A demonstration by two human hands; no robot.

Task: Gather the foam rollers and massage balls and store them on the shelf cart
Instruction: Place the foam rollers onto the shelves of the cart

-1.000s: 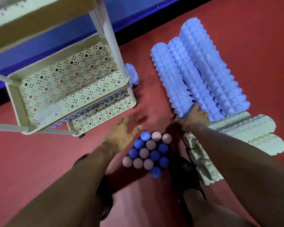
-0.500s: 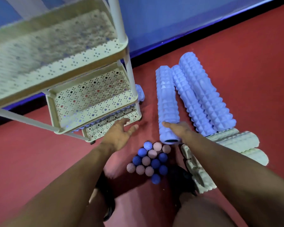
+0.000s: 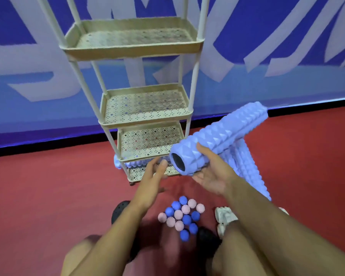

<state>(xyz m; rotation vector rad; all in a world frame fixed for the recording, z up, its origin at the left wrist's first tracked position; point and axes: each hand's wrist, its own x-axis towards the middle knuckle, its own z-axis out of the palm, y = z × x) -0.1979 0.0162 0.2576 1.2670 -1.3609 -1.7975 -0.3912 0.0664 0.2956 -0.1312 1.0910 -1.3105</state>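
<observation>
Cradling the lavender foam roller (image 3: 217, 140) from beneath in my right hand (image 3: 211, 174), thumb hooked over its top, I held it beside the shelf cart (image 3: 145, 118); my left hand (image 3: 151, 182) reached, fingers straight and holding nothing, best placed under the near end to level it.

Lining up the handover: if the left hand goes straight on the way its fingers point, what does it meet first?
Most likely the open end of the lifted blue foam roller, just beyond the left hand. Depth is unclear, so it could pass under to the shelf cart.
</observation>
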